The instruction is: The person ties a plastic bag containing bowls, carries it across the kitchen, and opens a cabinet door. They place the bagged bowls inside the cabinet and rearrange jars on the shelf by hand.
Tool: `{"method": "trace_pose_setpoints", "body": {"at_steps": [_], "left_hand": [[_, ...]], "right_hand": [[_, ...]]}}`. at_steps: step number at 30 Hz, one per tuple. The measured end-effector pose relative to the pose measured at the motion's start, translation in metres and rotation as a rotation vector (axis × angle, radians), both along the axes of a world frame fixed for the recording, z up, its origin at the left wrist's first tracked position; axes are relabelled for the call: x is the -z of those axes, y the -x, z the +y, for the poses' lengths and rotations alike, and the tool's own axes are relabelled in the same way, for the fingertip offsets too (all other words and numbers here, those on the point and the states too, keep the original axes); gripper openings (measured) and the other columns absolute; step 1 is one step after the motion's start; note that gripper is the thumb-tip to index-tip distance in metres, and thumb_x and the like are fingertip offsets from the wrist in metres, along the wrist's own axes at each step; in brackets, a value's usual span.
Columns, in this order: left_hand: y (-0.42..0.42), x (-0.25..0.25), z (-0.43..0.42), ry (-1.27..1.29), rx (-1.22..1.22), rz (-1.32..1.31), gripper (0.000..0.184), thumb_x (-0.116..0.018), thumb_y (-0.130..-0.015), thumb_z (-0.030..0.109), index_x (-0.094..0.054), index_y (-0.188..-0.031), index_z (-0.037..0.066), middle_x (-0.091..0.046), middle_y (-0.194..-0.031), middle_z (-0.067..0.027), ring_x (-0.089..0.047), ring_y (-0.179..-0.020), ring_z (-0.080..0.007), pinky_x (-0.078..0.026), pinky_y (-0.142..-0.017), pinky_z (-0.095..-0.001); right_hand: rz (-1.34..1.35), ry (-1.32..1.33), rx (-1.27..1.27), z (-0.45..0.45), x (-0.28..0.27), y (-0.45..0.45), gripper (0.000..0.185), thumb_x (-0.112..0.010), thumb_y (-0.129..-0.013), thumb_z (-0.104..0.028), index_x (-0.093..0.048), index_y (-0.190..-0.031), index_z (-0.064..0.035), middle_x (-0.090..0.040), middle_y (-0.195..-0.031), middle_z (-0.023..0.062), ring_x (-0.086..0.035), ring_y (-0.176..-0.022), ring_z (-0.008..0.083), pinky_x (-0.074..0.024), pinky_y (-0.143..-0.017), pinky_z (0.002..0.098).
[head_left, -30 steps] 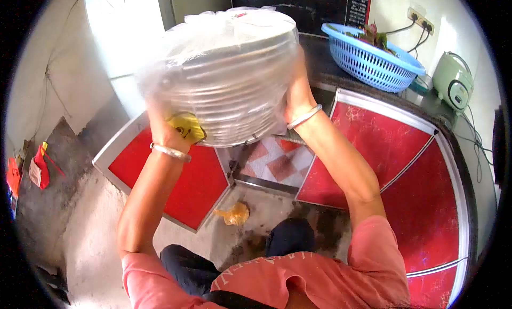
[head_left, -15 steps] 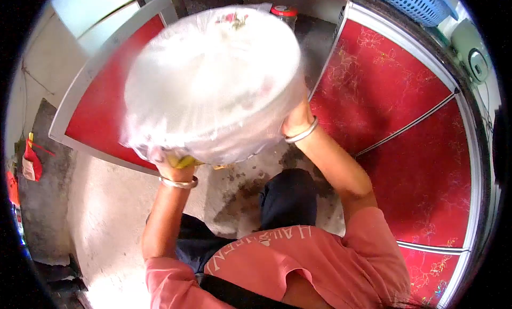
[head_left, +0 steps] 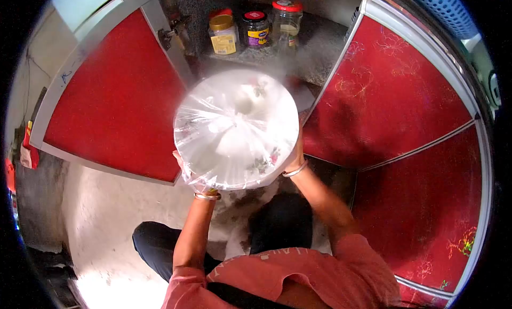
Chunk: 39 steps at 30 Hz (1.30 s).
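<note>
A large round white dish [head_left: 234, 127] with floral decoration, wrapped in clear plastic, is held up in front of the open cabinet. The plastic is gathered in creases at its middle; whether one dish or a stack is inside I cannot tell. My left hand [head_left: 185, 167] grips the near left side, its fingers partly hidden beneath the plastic. On the near right side, my right hand [head_left: 295, 155] is closed around the edge, most of its fingers out of sight. A bangle circles each wrist.
Inside the cabinet stand a gold-lidded jar [head_left: 223, 36], a dark-lidded jar [head_left: 256, 29] and a red-lidded jar [head_left: 287, 22]. A red cabinet door [head_left: 112, 103] hangs open at left; red panels [head_left: 394, 90] flank the right. A blue basket [head_left: 442, 10] sits above.
The wrapped dish has moved away from me, lower and toward the cabinet, with both hands holding it. More of the cabinet inside and its jars now shows.
</note>
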State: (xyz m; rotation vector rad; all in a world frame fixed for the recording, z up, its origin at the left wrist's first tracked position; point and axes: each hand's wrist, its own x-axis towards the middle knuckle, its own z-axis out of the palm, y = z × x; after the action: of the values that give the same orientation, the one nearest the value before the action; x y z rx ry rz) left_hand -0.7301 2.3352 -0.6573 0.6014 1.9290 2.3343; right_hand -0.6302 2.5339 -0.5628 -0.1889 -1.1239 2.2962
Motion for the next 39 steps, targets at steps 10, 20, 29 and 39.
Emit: {"method": "trace_pose_setpoints", "body": {"at_steps": [10, 20, 29, 39], "left_hand": [[0.000, 0.019, 0.016, -0.547, 0.171, -0.974, 0.057, -0.042, -0.088, 0.050, -0.040, -0.125, 0.007, -0.053, -0.112, -0.0107, -0.053, -0.099, -0.0232, -0.044, -0.088, -0.0393], [0.020, 0.045, 0.022, -0.459, 0.245, -0.866, 0.057, -0.037, -0.092, 0.049, -0.048, -0.121, 0.002, -0.054, -0.113, -0.0083, -0.051, -0.102, -0.0177, -0.041, -0.090, -0.0315], [0.033, 0.081, 0.032, -0.362, 0.174, -0.744, 0.055, -0.038, -0.091, 0.047, -0.048, -0.121, 0.002, -0.052, -0.114, -0.0094, -0.050, -0.103, -0.0209, -0.040, -0.090, -0.0336], [0.034, 0.080, 0.036, -0.393, 0.113, -0.653, 0.047, -0.047, -0.090, 0.045, -0.055, -0.111, 0.004, -0.056, -0.104, -0.0031, -0.053, -0.093, -0.0134, -0.042, -0.084, -0.0278]], "right_hand": [[-0.134, 0.014, 0.117, 0.009, 0.107, -0.007, 0.048, -0.040, -0.092, -0.034, -0.040, -0.125, 0.0014, -0.050, -0.120, 0.0117, -0.052, -0.106, 0.0213, -0.0435, -0.091, 0.0340], [-0.248, 0.378, 0.273, -0.012, 0.112, -0.016, 0.049, -0.038, -0.092, -0.040, -0.043, -0.126, -0.0043, -0.050, -0.123, 0.0108, -0.051, -0.109, 0.0241, -0.0421, -0.093, 0.0365], [-0.270, 0.379, 0.332, 0.004, 0.168, -0.015, 0.045, -0.037, -0.092, -0.034, -0.042, -0.126, -0.0050, -0.049, -0.123, 0.0095, -0.048, -0.111, 0.0249, -0.0391, -0.096, 0.0383], [-0.361, 0.390, 0.408, 0.009, 0.172, -0.018, 0.044, -0.040, -0.091, -0.036, -0.045, -0.125, -0.0087, -0.050, -0.122, 0.0077, -0.049, -0.107, 0.0244, -0.0413, -0.091, 0.0378]]}}
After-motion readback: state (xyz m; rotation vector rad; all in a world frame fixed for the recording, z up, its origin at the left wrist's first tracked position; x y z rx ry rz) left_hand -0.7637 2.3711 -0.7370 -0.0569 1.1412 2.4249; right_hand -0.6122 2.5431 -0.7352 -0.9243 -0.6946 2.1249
